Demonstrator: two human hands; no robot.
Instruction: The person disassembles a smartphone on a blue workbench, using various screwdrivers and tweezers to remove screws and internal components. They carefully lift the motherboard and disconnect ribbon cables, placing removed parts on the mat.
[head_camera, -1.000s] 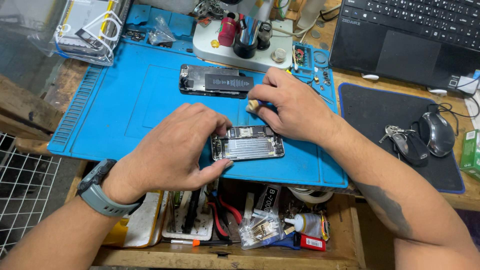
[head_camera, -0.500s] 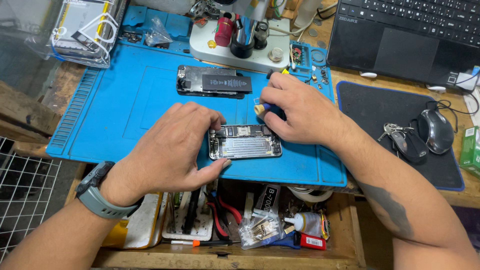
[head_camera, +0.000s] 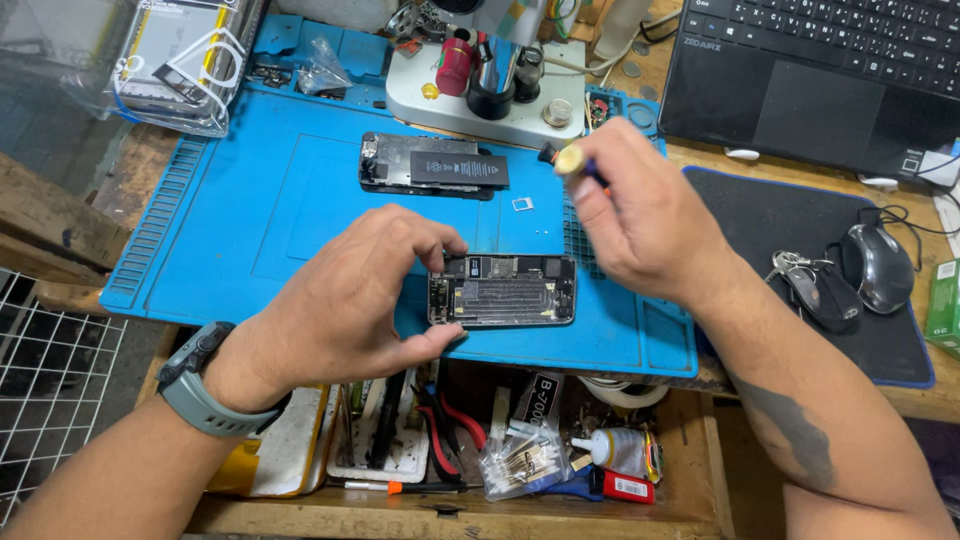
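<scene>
**Opened phone chassis steadied on the blue mat**

The opened phone chassis (head_camera: 503, 290) was laid flat near the front edge of the blue work mat (head_camera: 250, 200), its bare innards turned upward. Nearer than the mat, an open wooden drawer (head_camera: 450, 510) was seen below its front edge, crowded with red-handled pliers (head_camera: 445, 415), a small glue bottle (head_camera: 610, 450) and a clear bag of small parts (head_camera: 515, 460).

The chassis was gripped at its left end by the left hand (head_camera: 350, 300); the fingers were curled over the upper left corner and the thumb was pressed against the lower left corner, so the hand was closed partway around it. A grey watch (head_camera: 205, 385) was worn on that wrist.

Above the right part of the mat, the right hand (head_camera: 640, 220) was held clear of the chassis, its fingers closed around a screwdriver with a brass cap (head_camera: 570, 160).

Farther up the mat, a second phone part with a black battery (head_camera: 435, 165) was laid flat, well apart from the chassis. At the mat's far edge a white tool stand (head_camera: 470, 95) was placed. Right of the mat, a black mouse (head_camera: 880, 265) and keys (head_camera: 800, 275) were set on a dark pad (head_camera: 780, 215), with a laptop (head_camera: 820, 80) beyond.
</scene>
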